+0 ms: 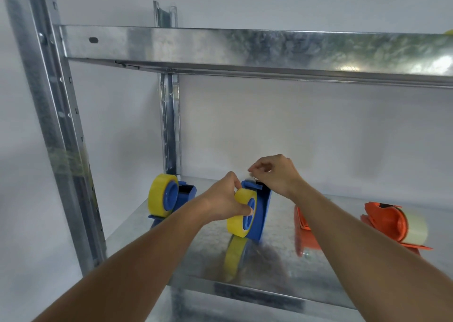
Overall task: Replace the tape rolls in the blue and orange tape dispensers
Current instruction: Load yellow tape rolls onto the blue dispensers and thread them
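Far left of the grip, a blue dispenser (pixel 182 195) with a yellow tape roll (pixel 160 195) stands on the metal shelf (pixel 277 260), near the rear upright. The left hand (pixel 225 200) is closed around a second yellow roll (pixel 241 216), thumb and fingers pinching its rim where it sits on the hub of the middle blue dispenser (pixel 261 211), which stands upright on the shelf. Just above and right of that grip, the right hand (pixel 274 174) pinches something small and pale at the dispenser's top edge; what it is I cannot tell. Right of both hands, partly behind the right forearm, lies an orange dispenser (pixel 304 233); further right, another orange dispenser (pixel 382 218) carries a clear roll (pixel 415 227)
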